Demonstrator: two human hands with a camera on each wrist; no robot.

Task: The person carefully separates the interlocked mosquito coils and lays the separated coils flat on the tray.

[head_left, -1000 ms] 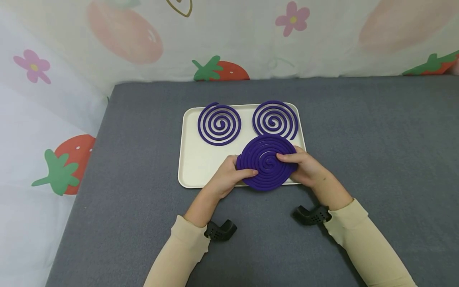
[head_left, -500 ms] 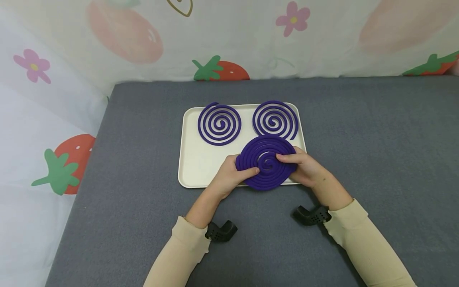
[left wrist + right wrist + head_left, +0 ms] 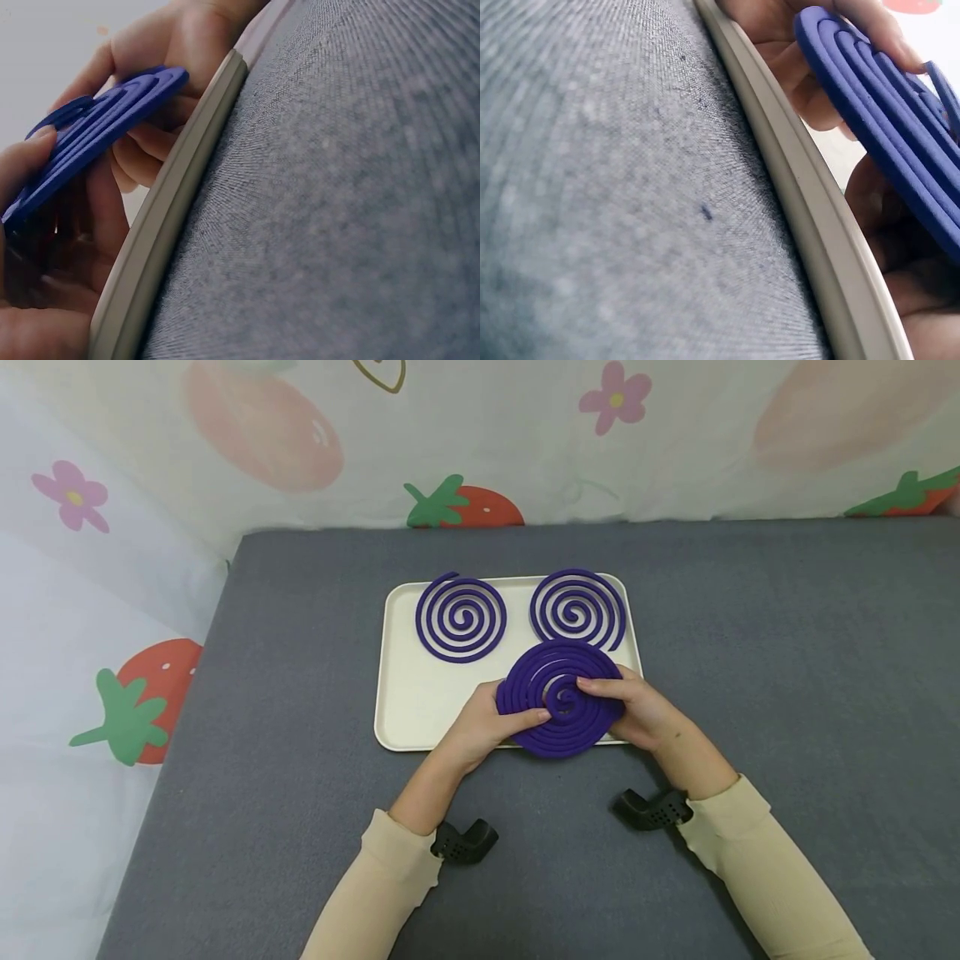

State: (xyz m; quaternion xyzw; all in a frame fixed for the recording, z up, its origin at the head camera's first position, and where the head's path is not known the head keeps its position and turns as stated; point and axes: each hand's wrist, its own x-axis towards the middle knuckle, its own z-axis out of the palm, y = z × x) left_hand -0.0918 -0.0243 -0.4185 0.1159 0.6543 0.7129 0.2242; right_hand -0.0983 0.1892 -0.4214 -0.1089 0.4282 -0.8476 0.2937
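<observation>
Both hands hold a purple double mosquito coil (image 3: pixel 558 739), two spirals nested tightly together, above the front right of a cream tray (image 3: pixel 412 702). The left hand (image 3: pixel 483 718) grips its left edge, thumb on top near the centre and fingers underneath. On the other side the right hand (image 3: pixel 641 714) pinches it, the thumb also on top near the middle. A gap shows around the spiral's centre, and in the right wrist view an inner end (image 3: pixel 943 86) stands up from the flat rings. The fingers below the coil are partly hidden in the head view.
Two single, loosely wound purple coils lie at the back of the tray, a left coil (image 3: pixel 467 620) and a right coil (image 3: pixel 573 617). Both overlap the back rim. The tray rests on a grey cloth-covered table (image 3: pixel 300 652), with a printed curtain (image 3: pixel 510 435) behind.
The left thumb has slid right, towards the coil's centre. The gap around the centre has widened. The right hand and the two coils on the tray have stayed in place.
</observation>
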